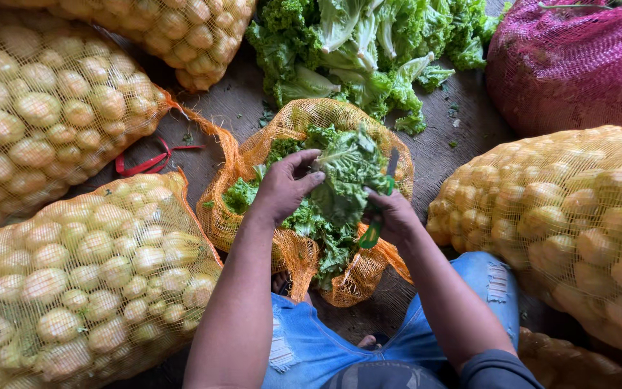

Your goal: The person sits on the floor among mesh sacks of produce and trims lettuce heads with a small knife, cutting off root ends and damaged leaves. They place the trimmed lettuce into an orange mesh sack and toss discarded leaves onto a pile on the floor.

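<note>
- Directly below the camera, both forearms reach forward from the lap and meet over an orange mesh sack (253, 155) that lies open on the wooden floor (462, 137).
- The left hand (282, 189) is turned palm-down, wrist bent, fingers curled round the near side of a head of green lettuce (343, 180), with the thumb pointing toward the leaves.
- The right hand (395, 216) comes in from the other side, fingers closed round the green handle of a small knife (383, 205); its dark blade rises beside the lettuce.
- The lettuce sits in the mouth of the orange sack, between the two hands, above the person's knees in torn blue jeans (304, 346).
- More loose lettuce (368, 43) lies just beyond the sack.
- Yellow net sacks of potatoes (73, 281) crowd in on the left and right, and a red net sack (577, 65) lies at the upper right.
- A red tie (149, 162) rests on the floor left of the orange sack.
</note>
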Tool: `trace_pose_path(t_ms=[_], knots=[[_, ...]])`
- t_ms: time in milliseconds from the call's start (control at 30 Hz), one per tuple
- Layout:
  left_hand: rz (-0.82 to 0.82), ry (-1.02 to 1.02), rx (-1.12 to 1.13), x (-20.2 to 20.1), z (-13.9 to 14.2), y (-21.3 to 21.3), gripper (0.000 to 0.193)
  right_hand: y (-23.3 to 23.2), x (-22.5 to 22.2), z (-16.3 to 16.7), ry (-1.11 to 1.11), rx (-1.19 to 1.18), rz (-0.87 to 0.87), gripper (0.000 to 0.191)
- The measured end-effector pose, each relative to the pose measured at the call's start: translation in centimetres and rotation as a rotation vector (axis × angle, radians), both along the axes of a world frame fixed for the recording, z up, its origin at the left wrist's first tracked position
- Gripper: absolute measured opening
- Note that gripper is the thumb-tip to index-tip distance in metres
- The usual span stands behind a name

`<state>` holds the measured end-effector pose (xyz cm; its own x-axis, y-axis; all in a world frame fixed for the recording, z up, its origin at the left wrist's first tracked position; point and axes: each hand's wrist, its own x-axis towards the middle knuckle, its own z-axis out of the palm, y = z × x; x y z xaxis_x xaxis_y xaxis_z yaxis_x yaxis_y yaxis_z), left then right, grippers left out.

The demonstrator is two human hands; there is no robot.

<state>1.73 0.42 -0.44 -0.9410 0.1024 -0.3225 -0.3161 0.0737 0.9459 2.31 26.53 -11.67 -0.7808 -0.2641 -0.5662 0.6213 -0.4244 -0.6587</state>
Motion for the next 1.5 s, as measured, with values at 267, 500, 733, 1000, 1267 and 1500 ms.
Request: trace_pose_path(t_ms=[267, 500, 733, 1000, 1267, 1500], knots=[[-0.074, 0.079, -0.412, -0.4, -0.1, 0.5, 0.036, 0.3, -1.2, 7.4, 1.037, 1.139, 0.152, 0.053], [-0.179, 0.076, -0.495, -0.4, 0.0, 1.0, 0.035, -4.3, -3.6, 11.7, 1.220, 1.190, 0.678, 0.027], [-0.148, -0.010, -0.508, -0.8, -0.1, 0.6, 0.027, -5.3, -4.5, 11.0, 1.295, 1.187, 0.622, 0.028], [-0.121, -0.028, -0.255, -0.7, -1.6, -0.2, 0.027, -5.2, -5.8, 10.4, 1.234, 1.148, 0.944, 0.024], [-0.166, 0.041, -0.609, -0.4, -0.6, 0.5, 0.045, -4.5, -6.4, 9.6, 0.989, 1.378, 0.794, 0.017], [-0.227, -0.192, -0.434, -0.2, 0.2, 1.8, 0.051, -5.3, -5.4, 9.4, 0.856, 1.374, 0.818, 0.016]])
